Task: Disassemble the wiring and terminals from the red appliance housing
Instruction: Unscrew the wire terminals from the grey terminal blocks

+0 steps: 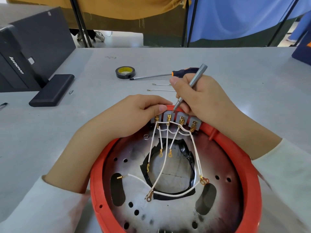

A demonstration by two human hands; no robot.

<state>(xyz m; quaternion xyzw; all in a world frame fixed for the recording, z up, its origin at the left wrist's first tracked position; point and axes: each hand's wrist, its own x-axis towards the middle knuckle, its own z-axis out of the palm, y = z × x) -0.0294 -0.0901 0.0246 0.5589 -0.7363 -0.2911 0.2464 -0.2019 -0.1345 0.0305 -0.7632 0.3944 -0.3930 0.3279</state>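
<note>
- Head view: the red housing (176, 190) lies open side up on the near part of the grey tabletop (235, 73), between the person's forearms.
- On the housing's far rim sits a grey terminal block (175, 119) with four brass terminals; white wires (165, 158) are attached at all four, so the block looks largely undone.
- The left hand (134, 115) rests on the far rim, its fingers (159, 108) pressed together on the block's left end, steadying it.
- The right hand (200, 98) has its fingers closed around a slim metal tool (190, 86) held like a pen, tip down at the top of the second terminal from the left.
- Done, by my reading: several ring lugs (161, 154) hang loose over the metal plate, free of any screw, and two short wires (161, 87) lie on the tabletop just beyond the hands.
- Left to do: freeing the wire ends at the block, probably one terminal at a time, then lifting the loose wires out; one wire ends in a pin (120, 177) at the left slot, and I cannot tell whether it is fastened.
- An orange-handled screwdriver (161, 75) and a tape roll (125, 72) lie farther off, unused.
- Overall the work seems around the middle, perhaps earlier.
</note>
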